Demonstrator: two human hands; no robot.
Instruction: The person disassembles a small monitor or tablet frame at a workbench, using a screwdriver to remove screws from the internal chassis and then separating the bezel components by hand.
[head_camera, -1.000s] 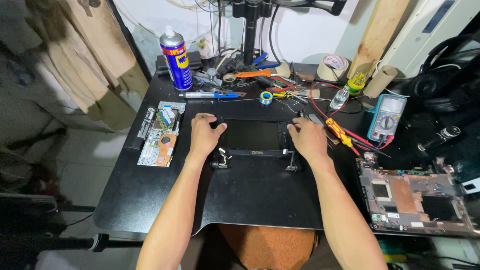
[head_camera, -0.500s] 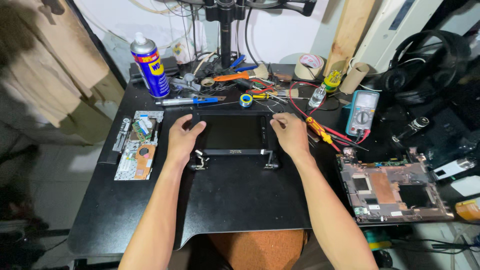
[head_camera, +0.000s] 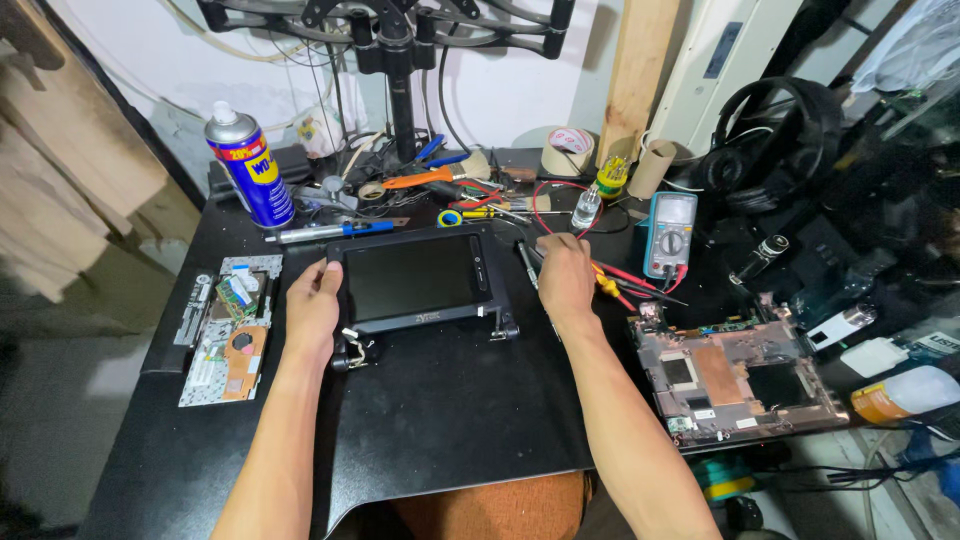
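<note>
Now gripping the laptop screen panel (head_camera: 415, 277) by its edge with left hand (head_camera: 313, 300), lifted since before; right hand (head_camera: 563, 275), fingers loosely curled, reaching onto screwdriver (head_camera: 527, 264) instead.

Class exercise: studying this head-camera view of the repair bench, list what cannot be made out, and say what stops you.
- Right hand fingertips: curled under the hand, so its grip on the screwdriver is unclear.
- Screen panel left edge: covered by the left hand.
- Circuit board parts: too small.
- White bottle: cut by the right edge.
</note>
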